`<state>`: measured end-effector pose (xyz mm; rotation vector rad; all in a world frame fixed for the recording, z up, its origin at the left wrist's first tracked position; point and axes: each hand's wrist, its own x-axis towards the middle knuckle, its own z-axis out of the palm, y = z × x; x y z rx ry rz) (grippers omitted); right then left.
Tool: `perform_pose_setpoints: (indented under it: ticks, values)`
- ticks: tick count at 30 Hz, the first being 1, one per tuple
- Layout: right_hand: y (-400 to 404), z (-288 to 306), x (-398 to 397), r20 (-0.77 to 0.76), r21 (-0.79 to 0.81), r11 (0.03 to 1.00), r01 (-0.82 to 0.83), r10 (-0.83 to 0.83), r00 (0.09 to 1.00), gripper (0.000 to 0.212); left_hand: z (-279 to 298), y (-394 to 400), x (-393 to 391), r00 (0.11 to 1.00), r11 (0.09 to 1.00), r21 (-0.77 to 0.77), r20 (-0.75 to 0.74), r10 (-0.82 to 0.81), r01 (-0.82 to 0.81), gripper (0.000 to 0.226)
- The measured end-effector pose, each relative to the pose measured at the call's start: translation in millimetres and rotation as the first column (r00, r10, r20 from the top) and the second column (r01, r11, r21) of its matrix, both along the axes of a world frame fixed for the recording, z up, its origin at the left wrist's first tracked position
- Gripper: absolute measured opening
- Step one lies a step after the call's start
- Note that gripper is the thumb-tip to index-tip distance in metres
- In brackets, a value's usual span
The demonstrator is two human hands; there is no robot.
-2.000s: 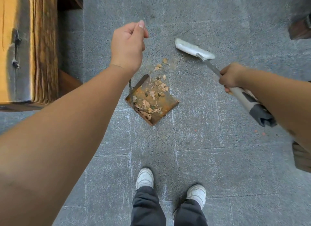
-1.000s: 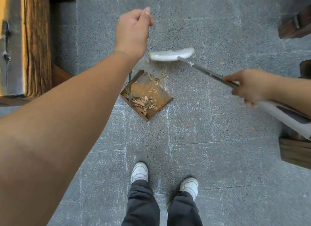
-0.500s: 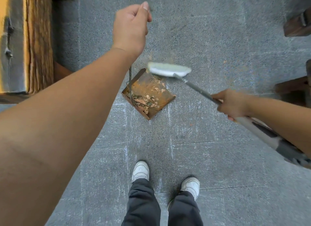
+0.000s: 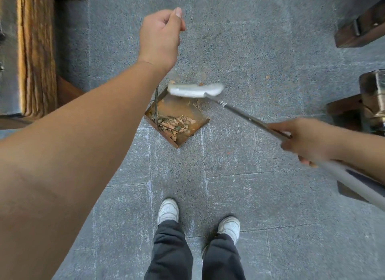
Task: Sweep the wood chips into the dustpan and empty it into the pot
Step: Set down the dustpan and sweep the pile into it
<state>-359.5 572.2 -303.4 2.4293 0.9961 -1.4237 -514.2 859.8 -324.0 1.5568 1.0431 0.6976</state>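
One view only, from a wide-angle camera on the person's head. It looks almost straight down from standing height at the paved floor (image 4: 260,206), with both forearms reaching in from the lower edges and the person's shoes (image 4: 167,211) near the bottom.

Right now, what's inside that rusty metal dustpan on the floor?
A pile of wood chips lies at the back of the rusty metal dustpan. The white broom head covers its front lip.

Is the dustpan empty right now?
No, a heap of wood chips lies at the back of the rusty dustpan on the floor.
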Motion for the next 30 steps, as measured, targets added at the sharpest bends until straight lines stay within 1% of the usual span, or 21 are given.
perform_pose_setpoints:
  ticks: [2, 4, 7, 8, 12, 17, 20, 22, 25, 30]
  values:
    - [23.5, -12.1, 7.2, 0.048, 0.048, 0.999, 0.022, -0.024, 0.999, 0.053, -1.1, -0.4, -2.8, 1.000, 1.000, 0.010, -0.002, -0.002, 0.002, 0.037]
    - [47.1, -29.1, 9.6, 0.047, 0.087, 0.994, 0.072, -0.077, 0.996, 0.043, -2.0, -0.9, -5.1, 1.000, 1.000, 0.017, -0.004, -0.011, 0.011, 0.037]
    - [64.5, -52.7, -6.9, -0.033, 0.066, 0.980, 0.189, -0.187, 0.982, 0.043, -3.7, 0.7, -8.2, 1.000, 1.000, -0.004, 0.004, -0.001, 0.001, 0.038]
    - [63.8, -59.0, -16.5, -0.067, 0.040, 0.980, 0.197, -0.194, 0.979, 0.043, -4.2, 0.9, -8.8, 1.000, 1.000, -0.009, 0.007, 0.005, -0.005, 0.038]
    - [41.0, -61.8, -44.6, -0.178, -0.042, 0.993, 0.109, -0.115, 0.977, 0.049, -3.9, 0.0, -9.8, 1.000, 1.000, -0.002, 0.011, 0.007, -0.007, 0.037]
    - [5.3, -29.0, -52.8, -0.241, -0.103, 0.995, -0.007, -0.018, 0.970, 0.063, -2.7, -0.9, -11.7, 1.000, 1.000, -0.027, 0.027, -0.003, 0.003, 0.036]
    - [-7.6, -9.4, -54.8, -0.218, -0.087, 0.996, -0.027, 0.007, 0.976, 0.064, -3.4, -3.2, -14.8, 0.999, 0.999, -0.032, 0.038, -0.009, 0.011, 0.036]
    - [-12.7, 4.2, -51.4, -0.172, -0.072, 0.995, -0.070, 0.057, 0.984, 0.063, -2.3, -3.8, -18.4, 0.998, 0.999, -0.042, 0.055, -0.013, 0.015, 0.035]
    - [-13.2, 23.2, -42.0, -0.087, -0.072, 0.988, -0.133, 0.127, 0.988, 0.059, 3.8, 0.7, -25.3, 0.999, 0.999, -0.040, 0.028, -0.030, 0.031, 0.035]
    - [4.4, 30.1, -27.4, 0.003, -0.011, 0.999, -0.031, 0.031, 1.000, 0.059, 10.4, -0.4, -50.1, 0.992, 0.988, -0.089, 0.019, -0.126, 0.127, 0.032]
